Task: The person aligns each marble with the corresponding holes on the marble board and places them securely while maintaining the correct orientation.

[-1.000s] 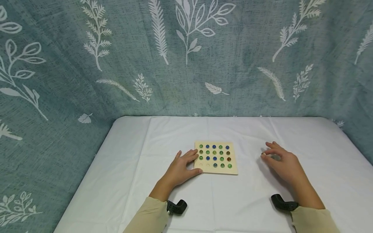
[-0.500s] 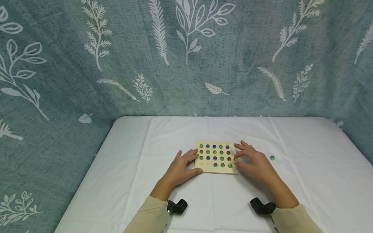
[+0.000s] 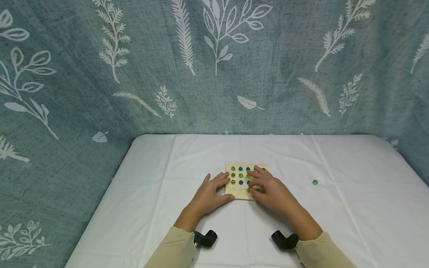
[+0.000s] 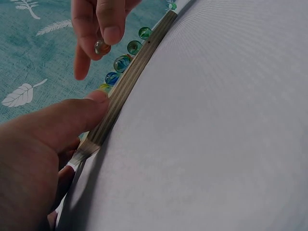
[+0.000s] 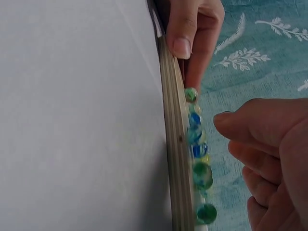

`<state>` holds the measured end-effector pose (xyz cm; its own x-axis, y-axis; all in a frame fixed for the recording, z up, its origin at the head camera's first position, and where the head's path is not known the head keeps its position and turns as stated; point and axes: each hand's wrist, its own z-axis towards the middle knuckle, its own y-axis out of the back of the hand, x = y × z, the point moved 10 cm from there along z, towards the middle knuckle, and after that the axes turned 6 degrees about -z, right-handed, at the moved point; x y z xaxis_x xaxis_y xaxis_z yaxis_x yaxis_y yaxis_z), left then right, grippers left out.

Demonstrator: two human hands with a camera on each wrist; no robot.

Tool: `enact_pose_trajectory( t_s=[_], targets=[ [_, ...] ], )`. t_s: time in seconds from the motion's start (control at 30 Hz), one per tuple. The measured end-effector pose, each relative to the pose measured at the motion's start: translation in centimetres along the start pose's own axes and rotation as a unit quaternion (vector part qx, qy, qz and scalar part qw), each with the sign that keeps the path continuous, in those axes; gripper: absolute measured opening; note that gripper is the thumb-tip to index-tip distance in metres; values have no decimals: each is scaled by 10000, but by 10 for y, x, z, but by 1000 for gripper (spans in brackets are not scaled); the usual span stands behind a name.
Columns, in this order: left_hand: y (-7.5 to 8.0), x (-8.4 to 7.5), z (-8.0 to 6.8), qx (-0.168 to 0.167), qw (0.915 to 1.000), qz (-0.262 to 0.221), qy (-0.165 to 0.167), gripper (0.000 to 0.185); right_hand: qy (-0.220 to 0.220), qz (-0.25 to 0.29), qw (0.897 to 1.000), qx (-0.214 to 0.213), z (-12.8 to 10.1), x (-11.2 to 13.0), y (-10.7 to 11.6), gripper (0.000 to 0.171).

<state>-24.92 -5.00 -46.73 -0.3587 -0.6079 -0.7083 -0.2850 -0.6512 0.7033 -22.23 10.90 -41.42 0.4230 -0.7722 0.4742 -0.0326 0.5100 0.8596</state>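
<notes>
**R hand over marble board, amber marble pinched**

R hand [image 3: 273,191] sits above the near-right part of the wooden board [image 3: 236,190], fingers curled, thumb and fingertip pinching an amber marble [image 4: 101,47] just over the board's near row. L hand [image 3: 210,193] lies flat and relaxed on the cloth, fingers on the board's left edge, thumb against the near edge; holds nothing. Blue and green marbles [image 3: 240,175] fill pockets just beyond and left of R fingers. One loose green marble [image 3: 315,182] lies on the white tablecloth [image 3: 352,208], well to the right of R hand. Wrist mounts at both cuffs.
</notes>
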Motion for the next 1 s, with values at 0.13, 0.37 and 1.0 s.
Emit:
enact_pose_trajectory(
  t_s=[0.13,0.37,1.0],
  targets=[
    [0,-1,-1,11,10000,25,-37,69,112,-49,9999,87,4,8,-7,12],
    [-1,-2,-1,24,9999,43,-88,69,198,-496,9985,103,9,17,-14,9],
    [0,-2,-1,21,9999,81,-101,69,266,-771,9966,72,14,18,-20,7]
  ],
)
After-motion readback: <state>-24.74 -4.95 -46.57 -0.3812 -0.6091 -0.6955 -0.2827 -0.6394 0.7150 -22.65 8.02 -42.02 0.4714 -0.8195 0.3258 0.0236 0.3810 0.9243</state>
